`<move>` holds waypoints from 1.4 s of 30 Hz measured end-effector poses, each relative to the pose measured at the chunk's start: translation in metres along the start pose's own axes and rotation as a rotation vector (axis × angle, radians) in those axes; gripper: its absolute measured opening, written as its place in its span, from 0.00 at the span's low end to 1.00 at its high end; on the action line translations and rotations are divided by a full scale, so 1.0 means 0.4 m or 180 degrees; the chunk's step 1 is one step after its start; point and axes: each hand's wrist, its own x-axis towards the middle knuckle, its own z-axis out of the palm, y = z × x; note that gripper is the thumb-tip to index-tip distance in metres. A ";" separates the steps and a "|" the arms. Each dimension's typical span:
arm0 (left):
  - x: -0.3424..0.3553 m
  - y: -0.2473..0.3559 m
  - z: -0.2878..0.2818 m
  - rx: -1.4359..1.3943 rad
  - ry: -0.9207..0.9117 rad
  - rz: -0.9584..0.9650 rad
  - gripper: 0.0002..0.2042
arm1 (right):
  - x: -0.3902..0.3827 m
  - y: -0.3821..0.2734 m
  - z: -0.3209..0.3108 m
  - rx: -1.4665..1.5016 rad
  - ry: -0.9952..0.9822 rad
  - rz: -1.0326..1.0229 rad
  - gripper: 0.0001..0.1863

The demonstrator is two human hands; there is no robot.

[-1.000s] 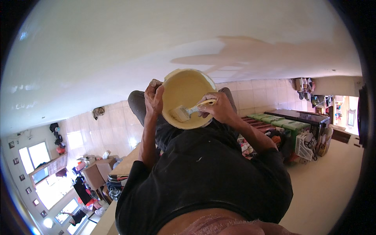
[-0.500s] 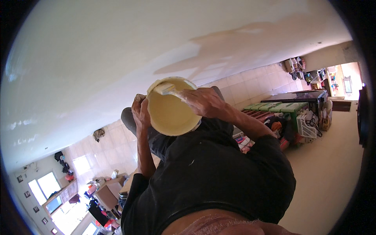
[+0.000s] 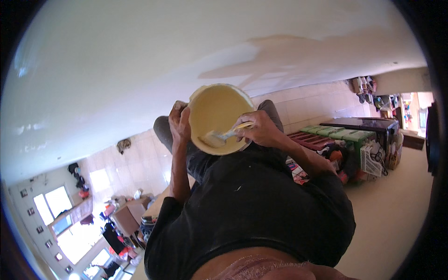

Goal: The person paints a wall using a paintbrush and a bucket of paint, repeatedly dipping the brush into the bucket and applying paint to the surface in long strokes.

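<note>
"Shirt (image 3: 247, 205), black and nearest us: was that what we saw first?"

"Yes, and just beyond it we had a pale yellow bucket (image 3: 219, 112) between the bent knees (image 3: 163, 129), its mouth facing up at us."

"How did we find the hands?"

"We saw the left hand (image 3: 180, 125) curled on the bucket's left rim. The right hand (image 3: 260, 129) was closed round the handle of a paintbrush (image 3: 226, 135), whose bristles pointed left, inside the bucket near the body. Whether they touched its wall, we couldn't tell."

"And past that?"

"We faced a pale wall (image 3: 140, 65) with a broad shadow (image 3: 275, 58), and saw green containers (image 3: 350, 135) off to the right."

"Farther still?"

"We made out a cat (image 3: 123, 145) on the tiled floor (image 3: 135, 156), cardboard boxes (image 3: 128, 220), then bright windows (image 3: 52, 204)."
</note>
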 end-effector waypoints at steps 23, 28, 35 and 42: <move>-0.017 -0.074 0.002 0.0433 -0.0052 0.0455 0.12 | -0.018 0.005 -0.075 -0.1138 0.1117 -0.1544 0.13; -0.005 -0.016 0.015 -0.0075 0.0010 0.0149 0.10 | 0.012 0.010 -0.036 -0.0863 -0.0062 -0.0876 0.13; 0.005 -0.055 0.012 -0.0166 0.0076 0.0118 0.08 | 0.064 -0.014 -0.031 -0.0486 -0.0168 -0.0705 0.13; 0.003 -0.084 0.023 0.0024 0.0131 0.0353 0.08 | 0.083 0.000 -0.050 -0.1773 0.0815 -0.1865 0.17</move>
